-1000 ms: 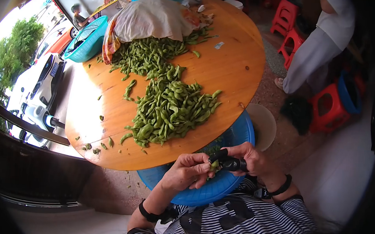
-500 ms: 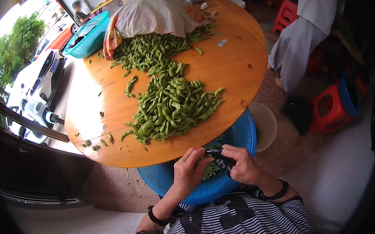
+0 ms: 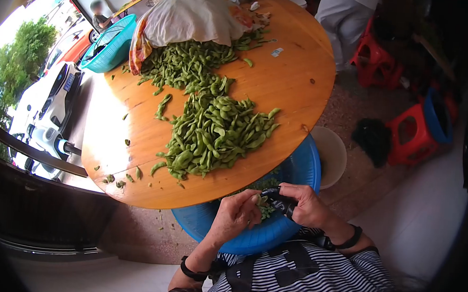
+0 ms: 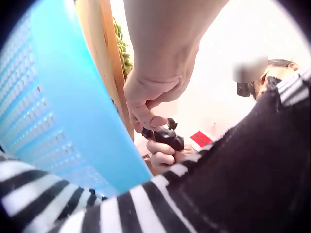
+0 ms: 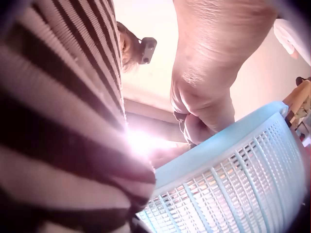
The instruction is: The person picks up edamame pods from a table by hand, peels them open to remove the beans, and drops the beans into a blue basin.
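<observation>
In the head view my left hand (image 3: 234, 214) pinches a green soybean pod (image 3: 263, 201) between thumb and fingers. My right hand (image 3: 306, 206) meets it from the right, thumb and forefinger wearing black coverings (image 3: 280, 201) that close at the pod. The left wrist view has the left hand (image 4: 158, 90) close above those dark-covered fingertips. The right wrist view has the right hand (image 5: 204, 104) over the basket rim, its fingertips hidden. Beneath both hands is a blue plastic basket (image 3: 207, 235) with shelled green beans (image 3: 266, 211) inside.
A round wooden table (image 3: 296, 96) bears a big heap of soybean pods (image 3: 213, 136), partly under a pale cloth (image 3: 193, 18). A turquoise basket (image 3: 108, 50) leans at its far left edge. A pale bucket (image 3: 332, 160) and red stools (image 3: 406, 130) stand right; a person in white trousers (image 3: 340, 24) is beyond.
The left hand drew away from the right hand's fingertips, then came back beside them with a pod. The person in white trousers has walked left behind the table.
</observation>
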### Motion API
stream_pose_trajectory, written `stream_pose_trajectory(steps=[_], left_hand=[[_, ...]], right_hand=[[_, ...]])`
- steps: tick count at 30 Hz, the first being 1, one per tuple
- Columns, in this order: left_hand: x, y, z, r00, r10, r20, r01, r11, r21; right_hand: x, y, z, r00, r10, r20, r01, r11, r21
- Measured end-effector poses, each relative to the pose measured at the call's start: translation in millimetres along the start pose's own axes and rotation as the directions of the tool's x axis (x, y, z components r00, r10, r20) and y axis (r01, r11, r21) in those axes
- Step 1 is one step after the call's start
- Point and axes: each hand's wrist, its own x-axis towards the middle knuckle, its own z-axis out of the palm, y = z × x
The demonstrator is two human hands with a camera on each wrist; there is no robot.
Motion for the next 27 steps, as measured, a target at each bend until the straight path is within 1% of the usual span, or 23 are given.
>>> stream_pose_trajectory(steps=[1, 2, 4, 5, 7, 8, 10, 11, 13, 14, 15, 16, 17, 19, 20, 21, 22, 23, 24, 25, 26, 27], left_hand=[[1, -2, 1, 0.998, -0.061, 0.013, 0.063, 0.984, -0.168], [1, -5, 5, 0.998, -0.061, 0.015, 0.063, 0.984, -0.168], [3, -12, 14, 0.997, -0.018, -0.074, -0.009, 0.939, -0.344], [4, -13, 16, 0.997, -0.017, -0.074, -0.009, 0.939, -0.345], [5, -14, 19, 0.996, -0.025, -0.089, -0.013, 0.915, -0.404], [5, -16, 20, 0.996, -0.025, -0.091, -0.014, 0.914, -0.405], [6, -22, 20, 0.997, 0.006, -0.078, -0.046, 0.849, -0.526], [6, -20, 22, 0.997, 0.006, -0.077, -0.046, 0.849, -0.526], [6, -12, 29, 0.99, 0.021, -0.137, -0.089, 0.851, -0.517], [7, -13, 31, 0.99, 0.02, -0.14, -0.09, 0.852, -0.516], [8, -14, 33, 0.985, 0.038, -0.17, -0.124, 0.837, -0.533], [10, -15, 34, 0.978, 0.055, -0.199, -0.158, 0.82, -0.55], [10, -17, 33, 0.979, 0.055, -0.199, -0.158, 0.82, -0.55], [8, -21, 32, 0.974, 0.107, -0.202, -0.181, 0.901, -0.395], [7, -20, 29, 0.974, 0.106, -0.202, -0.181, 0.901, -0.395], [7, -19, 23, 0.988, 0.071, -0.134, -0.123, 0.892, -0.435], [6, -17, 18, 0.997, 0.037, -0.063, -0.063, 0.88, -0.471], [6, -15, 16, 0.997, 0.036, -0.063, -0.062, 0.88, -0.471], [5, -13, 14, 0.999, 0.006, -0.042, -0.027, 0.86, -0.51], [5, -10, 14, 1.0, -0.021, -0.019, 0.007, 0.838, -0.546], [6, -9, 14, 1.0, -0.021, -0.019, 0.007, 0.837, -0.547], [6, -7, 15, 0.998, -0.063, -0.021, 0.039, 0.808, -0.588]], right_hand=[[-1, 1, 2, 1.0, -0.006, -0.022, 0.005, 0.999, -0.037], [-1, -1, 4, 1.0, -0.004, -0.023, 0.004, 0.999, -0.037], [-1, -5, 10, 0.995, -0.042, -0.087, 0.017, 0.962, -0.274], [-1, -5, 14, 0.995, -0.042, -0.087, 0.016, 0.961, -0.275], [-4, -5, 23, 0.969, -0.181, -0.169, 0.092, 0.897, -0.433], [-7, 0, 27, 0.96, -0.229, -0.162, 0.133, 0.879, -0.458], [-5, -2, 29, 0.961, -0.221, -0.166, 0.121, 0.877, -0.465], [-5, -3, 29, 0.962, -0.211, -0.17, 0.109, 0.875, -0.471], [-3, -8, 22, 0.966, -0.195, -0.171, 0.099, 0.886, -0.453], [-2, -10, 20, 0.97, -0.158, -0.187, 0.072, 0.915, -0.397], [-2, -12, 17, 0.972, -0.119, -0.2, 0.045, 0.939, -0.34], [-2, -13, 16, 0.974, -0.101, -0.204, 0.033, 0.95, -0.31], [-2, -11, 13, 0.974, -0.101, -0.205, 0.033, 0.95, -0.311], [-2, -5, 7, 0.989, -0.076, -0.124, 0.047, 0.974, -0.223], [-1, -6, 4, 0.989, -0.076, -0.124, 0.047, 0.974, -0.222], [0, -6, 1, 0.994, 0.058, -0.087, -0.06, 0.998, -0.016], [0, -6, -2, 0.983, 0.183, -0.023, -0.176, 0.967, 0.185], [0, -1, -6, 0.983, 0.183, -0.023, -0.176, 0.967, 0.186], [-1, 6, -11, 0.966, 0.244, 0.09, -0.259, 0.862, 0.436], [-1, 11, -14, 0.939, 0.269, 0.214, -0.343, 0.688, 0.64], [0, 11, -12, 0.945, 0.255, 0.205, -0.323, 0.63, 0.706], [0, 11, -13, 0.945, 0.256, 0.206, -0.324, 0.629, 0.706]])
